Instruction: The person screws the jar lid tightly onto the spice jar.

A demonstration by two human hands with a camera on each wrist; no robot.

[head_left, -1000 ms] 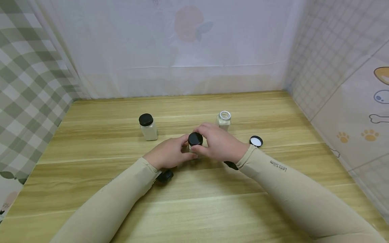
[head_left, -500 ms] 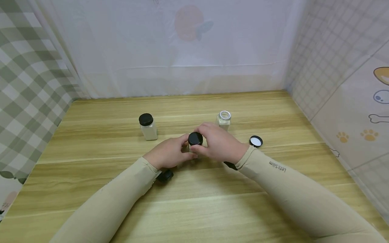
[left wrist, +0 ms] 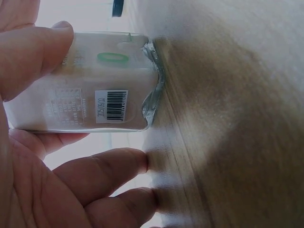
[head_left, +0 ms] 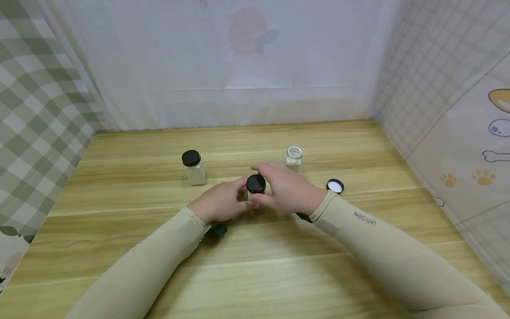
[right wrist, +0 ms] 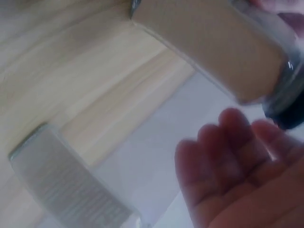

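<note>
Between both hands stands a squarish glass jar (left wrist: 135, 80) with a barcode label and pale contents, upright on the wooden table. A round black lid (head_left: 256, 182) tops it. My left hand (head_left: 221, 201) grips the jar's side, thumb across the glass in the left wrist view. My right hand (head_left: 290, 188) surrounds the lid loosely, with a small gap between its forefinger and the lid's far edge and its thumb at the near edge. In the right wrist view, its fingers (right wrist: 228, 156) extend below the lid, apart from the jar's glass.
A second jar (head_left: 195, 173) with a black lid stands at the left. Behind my right hand is a lidless jar (head_left: 293, 159) with a silvery rim. A loose black lid (head_left: 335, 186) lies white inside up on the right. Patterned cloth (head_left: 239, 79) hangs along the table's back.
The forefinger and thumb of my right hand have loosened slightly from the lid. My left hand and the jars stay in place.
</note>
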